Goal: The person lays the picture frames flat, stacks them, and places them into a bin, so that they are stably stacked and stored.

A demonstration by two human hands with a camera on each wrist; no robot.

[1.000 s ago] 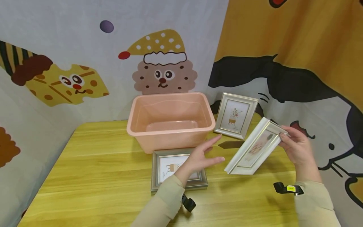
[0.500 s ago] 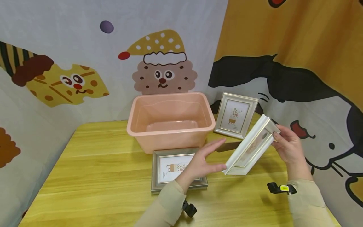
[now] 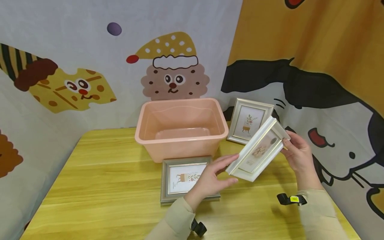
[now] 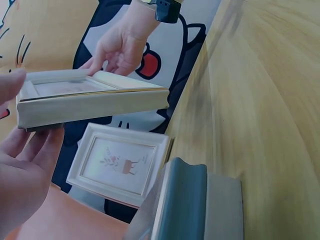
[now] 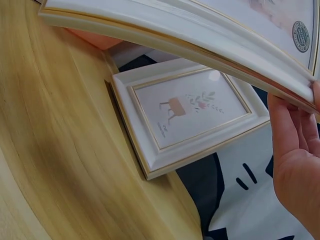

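A white picture frame with a thin gold line [image 3: 255, 150] is held tilted above the table. My right hand [image 3: 300, 156] pinches its upper right end, thumb on the front and fingers behind. My left hand [image 3: 211, 178] is at the frame's lower left corner with fingers fairly straight. In the left wrist view, the left fingers [image 4: 47, 150] lie under that end and the thumb is above it; whether the thumb touches cannot be told. A grey-silver picture frame [image 3: 168, 180] lies flat below the left hand. Another pale frame [image 3: 247, 121] leans upright behind, partly covered.
A pink plastic tub [image 3: 180, 146] stands at the back of the wooden table [image 3: 105, 180], just behind the flat frame. A curtain with cartoon prints [image 3: 120, 83] hangs along the back and right sides. A black wrist camera [image 3: 291, 199] is worn on the right wrist.
My right hand has carried the white picture frame leftward and turned it somewhat toward me. The left hand has come to its lower left corner. The other frames and the tub stay put.
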